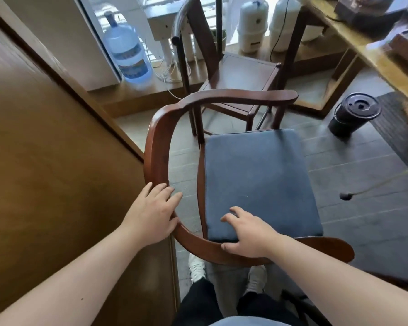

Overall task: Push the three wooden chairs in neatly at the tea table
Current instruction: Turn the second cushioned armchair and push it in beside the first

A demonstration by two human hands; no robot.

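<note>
A wooden chair (pixel 158 137) with a curved armrest rail and a blue seat cushion (pixel 259 182) stands right in front of me. My left hand (pixel 151 215) grips the curved rail at its left bend. My right hand (pixel 247 234) grips the rail's near part, fingers over the cushion's edge. A second wooden chair (pixel 240 74) with a bare seat stands beyond it, near the window. The tea table (pixel 372 55) runs along the upper right, its edge apart from both chairs.
A wooden cabinet or door panel (pixel 45 161) fills the left side, close to the chair rail. A large water bottle (pixel 127 50) stands by the window. A black lidded bin (pixel 353 114) sits on the floor right of the chair. My feet (pixel 198 267) are under the rail.
</note>
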